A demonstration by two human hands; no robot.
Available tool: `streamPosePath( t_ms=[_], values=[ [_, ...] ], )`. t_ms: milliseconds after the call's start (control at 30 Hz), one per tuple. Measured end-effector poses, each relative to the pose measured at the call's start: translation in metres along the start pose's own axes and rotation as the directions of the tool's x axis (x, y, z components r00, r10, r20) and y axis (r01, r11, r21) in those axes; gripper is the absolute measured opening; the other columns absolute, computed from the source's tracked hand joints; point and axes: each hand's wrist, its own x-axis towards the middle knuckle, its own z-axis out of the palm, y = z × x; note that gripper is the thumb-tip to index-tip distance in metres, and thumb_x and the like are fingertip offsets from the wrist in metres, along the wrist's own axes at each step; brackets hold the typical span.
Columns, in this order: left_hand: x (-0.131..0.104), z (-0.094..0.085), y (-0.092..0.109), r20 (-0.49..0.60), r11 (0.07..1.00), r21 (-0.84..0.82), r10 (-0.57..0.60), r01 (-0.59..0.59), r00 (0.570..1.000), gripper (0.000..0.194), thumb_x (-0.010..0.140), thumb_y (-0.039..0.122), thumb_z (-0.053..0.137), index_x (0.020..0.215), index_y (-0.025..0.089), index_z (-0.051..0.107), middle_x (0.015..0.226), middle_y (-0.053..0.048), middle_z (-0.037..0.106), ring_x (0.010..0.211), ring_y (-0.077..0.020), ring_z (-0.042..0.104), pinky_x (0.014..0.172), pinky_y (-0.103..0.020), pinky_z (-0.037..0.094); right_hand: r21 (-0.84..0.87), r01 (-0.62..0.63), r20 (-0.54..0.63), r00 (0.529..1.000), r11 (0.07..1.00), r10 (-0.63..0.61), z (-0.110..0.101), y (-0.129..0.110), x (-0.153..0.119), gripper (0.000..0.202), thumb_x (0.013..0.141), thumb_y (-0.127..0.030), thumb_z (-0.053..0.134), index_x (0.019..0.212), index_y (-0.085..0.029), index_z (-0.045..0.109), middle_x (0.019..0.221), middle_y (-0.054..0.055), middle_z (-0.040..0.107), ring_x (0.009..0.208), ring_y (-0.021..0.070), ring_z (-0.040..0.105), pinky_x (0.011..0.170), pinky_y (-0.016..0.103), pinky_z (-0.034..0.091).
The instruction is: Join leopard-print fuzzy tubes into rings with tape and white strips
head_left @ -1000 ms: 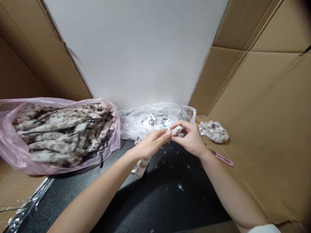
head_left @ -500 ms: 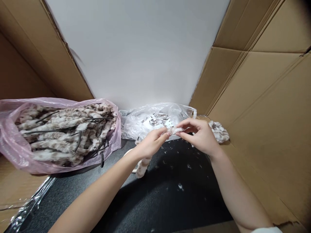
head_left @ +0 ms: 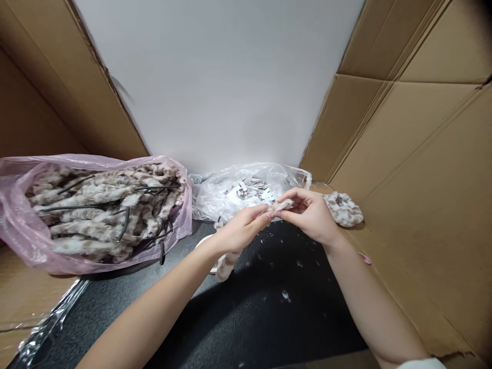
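Between my two hands is a furry strip (head_left: 283, 205), white with brownish patches, held above the dark work surface. My left hand (head_left: 246, 225) pinches it between thumb and fingers. My right hand (head_left: 307, 212) is closed on its other end, thumb and forefinger meeting at the fur. Below my left wrist hangs a spotted furry tail-like length (head_left: 226, 266); whether it joins the piece in my fingers is hidden by the hand. Behind it, part of a pale round rim (head_left: 205, 243) shows, most of it covered by my forearm.
On the left, a pink plastic bag (head_left: 184, 205) holds several furry strips (head_left: 96, 205) with dark cords. A clear bag (head_left: 207, 197) with silvery-white pieces (head_left: 251, 189) lies behind my hands. Furry fabric (head_left: 344, 209) lies right, near a pink object (head_left: 365, 258). Cardboard walls (head_left: 423, 154) flank the black surface (head_left: 269, 312).
My right hand has shifted slightly left, closer to my left hand. The fur end now points up to the right between my fingers. The pink object beside my right forearm has come into view.
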Motion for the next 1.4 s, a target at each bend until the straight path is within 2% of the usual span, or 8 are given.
streamPosePath(
  t_ms=[100, 200, 400, 500, 667, 833, 1033, 1400],
  values=[
    [0.0, 0.001, -0.001, 0.027, 0.994, -0.11, 0.001, 0.002, 1.0, 0.031, 0.095, 0.045, 0.042, 0.085, 0.018, 0.052, 0.066, 0.005, 0.033, 0.057, -0.0099, 0.028, 0.053, -0.022, 0.025, 0.053, -0.01, -0.018, 1.0, 0.999, 0.011, 0.004, 0.003, 0.001, 0.031, 0.057, -0.028, 0.088, 0.081, -0.02, 0.069, 0.072, 0.0, 0.069, 0.067, 0.0157, 0.066, 0.062, 0.026, 0.056],
    [0.0, 0.001, -0.002, 0.048, 0.981, -0.196, -0.005, 0.015, 0.999, 0.032, 0.094, 0.047, 0.043, 0.082, 0.018, 0.051, 0.065, 0.005, 0.032, 0.056, -0.0097, 0.025, 0.051, -0.023, 0.022, 0.079, -0.012, -0.02, 1.0, 0.997, 0.014, 0.008, 0.008, 0.001, 0.036, 0.055, -0.033, 0.089, 0.081, -0.02, 0.067, 0.071, 0.0, 0.068, 0.066, 0.0158, 0.065, 0.062, 0.027, 0.056],
    [0.002, 0.002, -0.006, 0.088, 0.894, -0.434, -0.082, 0.112, 0.993, 0.028, 0.09, 0.044, 0.052, 0.079, 0.018, 0.047, 0.065, 0.006, 0.029, 0.053, -0.0074, 0.021, 0.048, -0.021, 0.017, 0.095, 0.036, -0.001, 0.999, 0.995, -0.037, 0.011, 0.016, 0.005, 0.041, 0.057, -0.036, 0.088, 0.085, -0.021, 0.063, 0.072, -0.003, 0.063, 0.064, 0.0131, 0.061, 0.062, 0.025, 0.05],
    [0.004, 0.002, -0.006, 0.074, 0.883, -0.455, -0.094, 0.117, 0.993, 0.027, 0.089, 0.041, 0.051, 0.076, 0.019, 0.043, 0.063, 0.007, 0.027, 0.051, -0.0068, 0.018, 0.048, -0.02, 0.016, 0.097, 0.059, -0.01, 0.998, 0.994, -0.058, 0.013, 0.019, 0.006, 0.045, 0.058, -0.04, 0.087, 0.091, -0.022, 0.061, 0.078, -0.002, 0.066, 0.071, 0.0146, 0.063, 0.069, 0.027, 0.05],
    [0.005, 0.003, -0.002, 0.044, 0.877, -0.469, -0.1, 0.108, 0.994, 0.027, 0.088, 0.04, 0.049, 0.073, 0.02, 0.037, 0.06, 0.008, 0.025, 0.05, -0.007, 0.018, 0.047, -0.021, 0.015, 0.277, 0.047, -0.061, 0.998, 0.96, -0.032, 0.017, 0.022, 0.006, 0.051, 0.066, -0.055, 0.079, 0.103, -0.025, 0.062, 0.104, 0.006, 0.071, 0.091, 0.0207, 0.066, 0.081, 0.033, 0.053],
    [0.004, 0.005, -0.004, 0.079, 0.87, -0.475, -0.108, 0.132, 0.991, 0.025, 0.089, 0.036, 0.048, 0.073, 0.019, 0.038, 0.06, 0.008, 0.027, 0.051, -0.0068, 0.018, 0.047, -0.021, 0.014, 0.3, 0.041, -0.111, 0.994, 0.953, -0.008, 0.023, 0.024, 0.004, 0.031, 0.074, -0.052, 0.074, 0.085, -0.023, 0.071, 0.091, 0.003, 0.073, 0.086, 0.0196, 0.067, 0.082, 0.033, 0.053],
    [0.005, 0.005, -0.006, 0.075, 0.868, -0.481, -0.099, 0.123, 0.992, 0.031, 0.09, 0.04, 0.048, 0.07, 0.019, 0.036, 0.061, 0.008, 0.025, 0.051, -0.0067, 0.018, 0.048, -0.021, 0.014, 0.248, 0.019, -0.115, 0.993, 0.969, 0.01, 0.029, 0.028, 0.004, 0.036, 0.075, -0.057, 0.071, 0.079, -0.021, 0.071, 0.082, 0.004, 0.073, 0.082, 0.021, 0.068, 0.084, 0.035, 0.054],
    [0.004, 0.006, -0.004, 0.04, 0.853, -0.51, -0.101, 0.107, 0.994, 0.033, 0.087, 0.045, 0.052, 0.071, 0.02, 0.037, 0.061, 0.008, 0.024, 0.05, -0.0063, 0.018, 0.047, -0.02, 0.014, 0.351, -0.013, -0.15, 0.986, 0.936, 0.071, 0.043, 0.028, 0.0, 0.038, 0.067, -0.059, 0.076, 0.073, -0.022, 0.071, 0.08, 0.004, 0.073, 0.087, 0.024, 0.068, 0.085, 0.038, 0.055]
  ],
)
